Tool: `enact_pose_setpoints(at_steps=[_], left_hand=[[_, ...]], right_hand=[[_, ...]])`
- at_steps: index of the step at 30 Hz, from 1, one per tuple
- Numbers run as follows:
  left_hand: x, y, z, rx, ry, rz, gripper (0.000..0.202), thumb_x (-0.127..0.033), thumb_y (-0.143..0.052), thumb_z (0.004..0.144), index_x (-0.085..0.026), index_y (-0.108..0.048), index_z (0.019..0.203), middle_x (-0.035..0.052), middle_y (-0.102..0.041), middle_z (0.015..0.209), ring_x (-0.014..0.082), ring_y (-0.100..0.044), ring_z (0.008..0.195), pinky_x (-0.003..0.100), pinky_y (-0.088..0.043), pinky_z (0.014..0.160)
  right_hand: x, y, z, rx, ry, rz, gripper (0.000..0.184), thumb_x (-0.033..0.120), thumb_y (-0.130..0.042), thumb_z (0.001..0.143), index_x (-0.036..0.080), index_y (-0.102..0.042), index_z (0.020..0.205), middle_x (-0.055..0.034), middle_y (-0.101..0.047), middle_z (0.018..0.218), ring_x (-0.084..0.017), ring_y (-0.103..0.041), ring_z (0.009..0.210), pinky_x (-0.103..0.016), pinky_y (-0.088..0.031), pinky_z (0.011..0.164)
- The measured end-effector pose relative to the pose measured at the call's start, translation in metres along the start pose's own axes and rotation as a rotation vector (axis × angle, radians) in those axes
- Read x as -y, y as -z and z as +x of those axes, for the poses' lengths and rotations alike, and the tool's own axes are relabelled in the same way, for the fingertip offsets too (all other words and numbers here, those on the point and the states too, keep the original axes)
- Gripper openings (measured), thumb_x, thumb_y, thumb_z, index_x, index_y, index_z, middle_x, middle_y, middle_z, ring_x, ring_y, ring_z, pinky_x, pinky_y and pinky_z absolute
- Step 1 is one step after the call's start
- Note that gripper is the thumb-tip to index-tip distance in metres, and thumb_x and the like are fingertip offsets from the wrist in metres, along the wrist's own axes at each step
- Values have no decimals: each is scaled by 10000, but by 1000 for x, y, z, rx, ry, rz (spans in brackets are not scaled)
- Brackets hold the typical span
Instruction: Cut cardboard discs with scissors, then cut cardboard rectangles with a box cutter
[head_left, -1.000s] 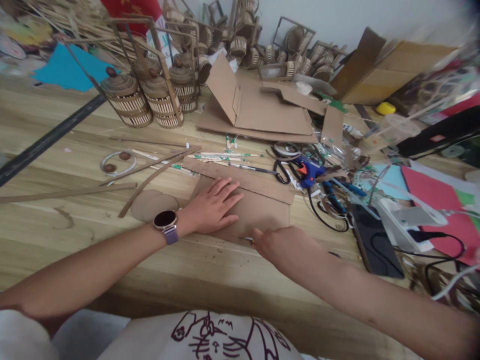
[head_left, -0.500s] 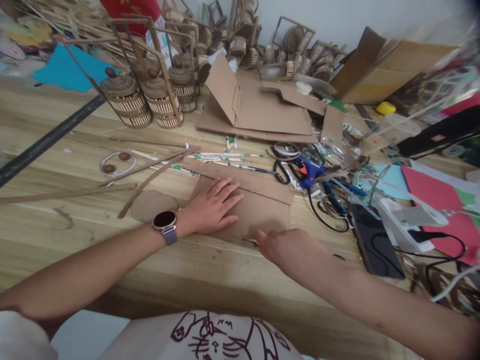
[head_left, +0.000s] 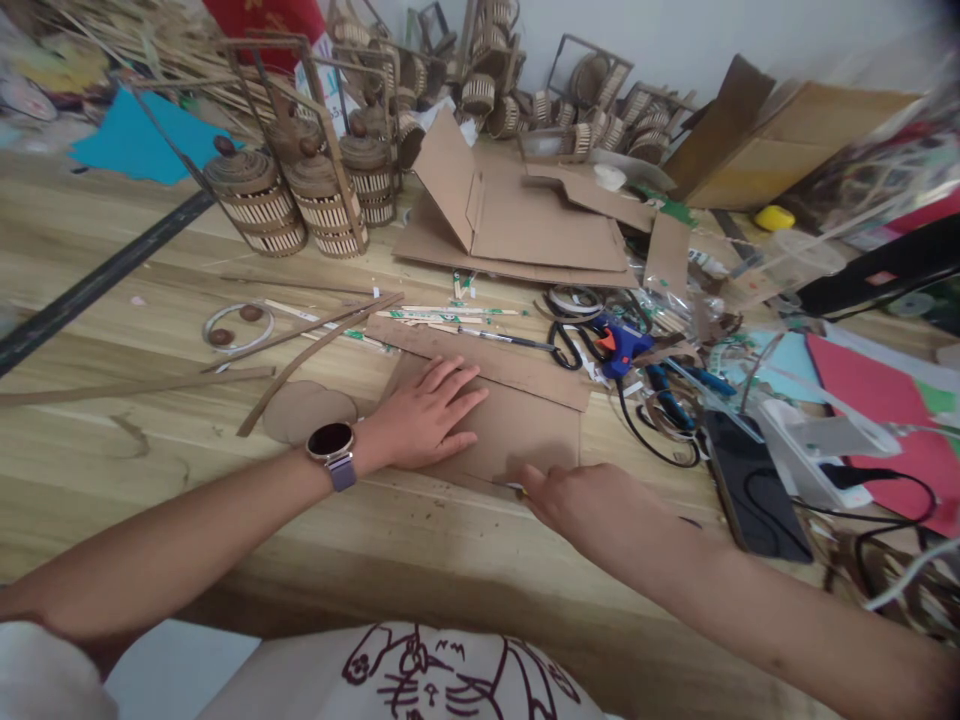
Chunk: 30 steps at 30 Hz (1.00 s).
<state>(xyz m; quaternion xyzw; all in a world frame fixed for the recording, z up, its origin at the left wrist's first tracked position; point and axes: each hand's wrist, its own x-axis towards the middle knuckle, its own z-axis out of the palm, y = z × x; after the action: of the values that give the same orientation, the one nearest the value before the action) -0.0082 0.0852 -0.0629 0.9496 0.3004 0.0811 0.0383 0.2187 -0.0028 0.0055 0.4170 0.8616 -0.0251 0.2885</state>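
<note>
A sheet of brown cardboard (head_left: 517,430) lies flat on the wooden table, with a narrower cardboard strip (head_left: 525,375) across its far side. My left hand (head_left: 431,415) presses on the sheet, palm down and fingers spread. At the sheet's near edge, my right hand (head_left: 562,492) is closed around a small cutter knife (head_left: 518,489); only its blade and a bit of yellow show, the rest is inside the fist. Two round cardboard discs (head_left: 300,410) lie left of my left wrist.
Lidded bamboo-slat baskets (head_left: 259,205) stand at the back left. Folded cardboard (head_left: 547,225) lies behind the sheet. To the right are a blue glue gun (head_left: 624,345), a black phone (head_left: 754,490) and cables. A pen (head_left: 510,339) and thin strips (head_left: 322,350) lie nearby.
My right hand has slid slightly to the right and toward me along the sheet's near edge with the cutter knife. My left hand stays in place on the cardboard.
</note>
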Motion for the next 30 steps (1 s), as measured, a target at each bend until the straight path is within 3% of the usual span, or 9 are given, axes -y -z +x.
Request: enact_pose_setpoints(at_steps=[11,24,30], left_hand=[[0,-1,0,-7,-2,-11,600,-493,-485,1015,-98,-491,1466,217,-409,1588,390,-283,1495,577,-270,1220],[1,-1,0,-11,-11,-31,597,-492,-484,1012,-96,-502,1459,218,-432,1577,378,-307,1490,576,-266,1219],[0,0,0,-2,-12,-14,591,-493,-461,1019,-103,-497,1462,212,-433,1577,372,-308,1490,571,-257,1224]], right_hand=[[-6,-12,-6,-18,-3,11,115,133,-583,985,185,-601,1086,-27,-759,727,-235,-758,592,-285,-195,390],[-11,-23,-16,-68,-9,-29,131,107,-583,961,187,-606,1063,-14,-753,690,-238,-753,577,-282,-207,409],[-13,-25,-21,-73,-27,-58,122,98,-577,952,186,-600,1033,-21,-730,663,-218,-732,556,-316,-82,434]])
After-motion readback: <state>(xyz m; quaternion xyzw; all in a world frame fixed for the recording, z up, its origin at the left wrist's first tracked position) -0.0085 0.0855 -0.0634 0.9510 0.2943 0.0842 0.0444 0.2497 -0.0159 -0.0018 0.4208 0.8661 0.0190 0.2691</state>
